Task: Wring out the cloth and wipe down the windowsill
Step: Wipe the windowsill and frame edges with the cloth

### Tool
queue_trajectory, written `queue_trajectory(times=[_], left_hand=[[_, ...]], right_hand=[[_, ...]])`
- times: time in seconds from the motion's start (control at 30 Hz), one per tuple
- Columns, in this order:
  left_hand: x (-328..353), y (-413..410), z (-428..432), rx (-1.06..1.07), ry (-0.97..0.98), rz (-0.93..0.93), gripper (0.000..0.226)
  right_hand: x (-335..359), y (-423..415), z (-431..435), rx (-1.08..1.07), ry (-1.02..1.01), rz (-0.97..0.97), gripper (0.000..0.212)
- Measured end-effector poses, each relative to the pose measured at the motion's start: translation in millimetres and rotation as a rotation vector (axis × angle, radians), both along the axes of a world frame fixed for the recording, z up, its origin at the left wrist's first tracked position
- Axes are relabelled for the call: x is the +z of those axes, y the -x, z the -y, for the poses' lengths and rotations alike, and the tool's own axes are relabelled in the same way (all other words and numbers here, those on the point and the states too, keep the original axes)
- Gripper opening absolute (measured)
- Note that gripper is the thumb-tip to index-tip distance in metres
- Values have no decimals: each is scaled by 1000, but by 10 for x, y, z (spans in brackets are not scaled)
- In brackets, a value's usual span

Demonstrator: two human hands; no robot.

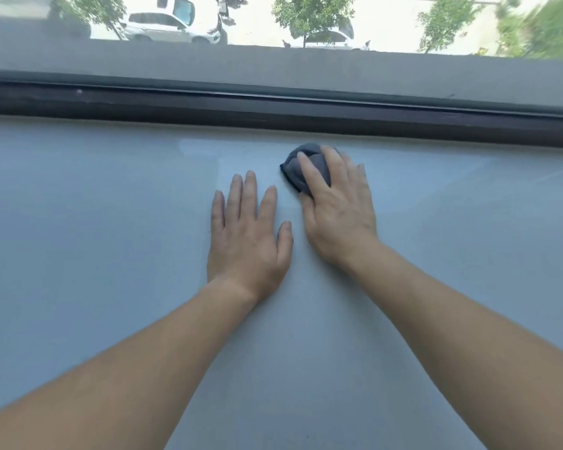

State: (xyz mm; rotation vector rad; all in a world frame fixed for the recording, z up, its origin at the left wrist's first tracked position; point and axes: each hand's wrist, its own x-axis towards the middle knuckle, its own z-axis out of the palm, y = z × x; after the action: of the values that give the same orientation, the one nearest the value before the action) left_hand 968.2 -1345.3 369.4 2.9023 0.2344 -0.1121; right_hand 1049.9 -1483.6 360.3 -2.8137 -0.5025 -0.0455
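A small dark grey cloth (294, 168), bunched into a ball, lies on the pale windowsill (95, 222) near the window frame. My right hand (337, 206) lies over the cloth, its fingers curved round it and pressing it onto the sill. Just left of it, my left hand (247, 235) rests flat on the sill with its fingers straight and spread, holding nothing. A faint wet sheen shows on the sill around and left of the cloth.
A dark window frame (273, 108) runs along the far edge of the sill, with glass above it. Through the glass I see parked cars and trees far below. The sill stretches wide to both sides.
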Motion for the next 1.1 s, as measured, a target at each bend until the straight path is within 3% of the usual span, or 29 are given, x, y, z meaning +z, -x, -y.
queue_trajectory(times=[0.13, 0.3, 0.4, 0.57, 0.73, 0.8, 0.97, 1.03, 1.1], left_hand=[[8, 2, -9, -10, 1, 3, 65], [13, 16, 5, -24, -4, -20, 65], [-4, 12, 7, -23, -10, -14, 66], [-5, 24, 12, -32, 7, 5, 67], [-1, 54, 25, -66, 73, 82, 58], [0, 64, 35, -110, 78, 116, 52], [100, 119, 165, -195, -4, 147, 44], [175, 301, 345, -183, 55, 175, 46], [199, 613, 596, -167, 112, 156, 50]], right_hand=[[33, -163, 299, 98, 18, -35, 58], [90, -470, 1192, -256, -1, -30, 58], [100, -314, 1122, -398, -40, -57, 54], [74, 21, 1209, 29, 25, -51, 55], [126, -283, 1339, -402, -31, -76, 53], [146, -45, 1202, -317, -24, -90, 53], [151, 722, 1376, 169, 27, -188, 56], [117, 575, 1514, 143, 42, -150, 55], [82, 323, 1582, -55, 20, -111, 54]])
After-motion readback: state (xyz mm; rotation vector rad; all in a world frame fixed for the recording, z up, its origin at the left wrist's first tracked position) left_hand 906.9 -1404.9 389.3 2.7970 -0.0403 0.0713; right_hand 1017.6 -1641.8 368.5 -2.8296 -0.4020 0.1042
